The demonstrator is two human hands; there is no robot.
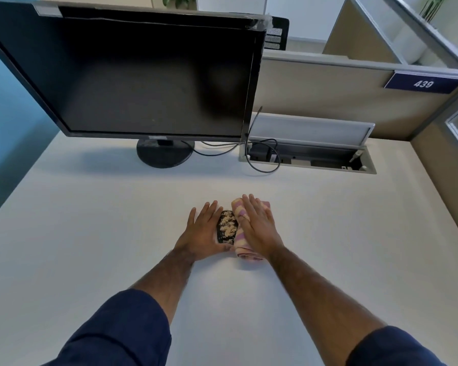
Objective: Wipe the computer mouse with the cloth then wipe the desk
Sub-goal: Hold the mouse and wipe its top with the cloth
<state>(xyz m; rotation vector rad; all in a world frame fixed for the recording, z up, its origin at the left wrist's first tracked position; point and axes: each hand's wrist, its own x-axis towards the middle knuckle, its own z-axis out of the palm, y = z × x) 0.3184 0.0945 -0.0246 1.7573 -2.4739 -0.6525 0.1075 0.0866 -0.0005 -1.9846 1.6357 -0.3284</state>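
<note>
Right hand [257, 228] flat on cloth [241, 245], white cubicle desk [90, 233]

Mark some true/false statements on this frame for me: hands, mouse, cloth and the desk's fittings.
1. The right hand lies flat on the cloth. True.
2. The mouse is clean. False: pale specks cover its top.
3. The left hand holds the cloth. False: the left hand rests at the mouse's left side, fingers straight.
4. The monitor is dark. True.
5. The cable hatch is closed. False: its lid stands open.
</note>
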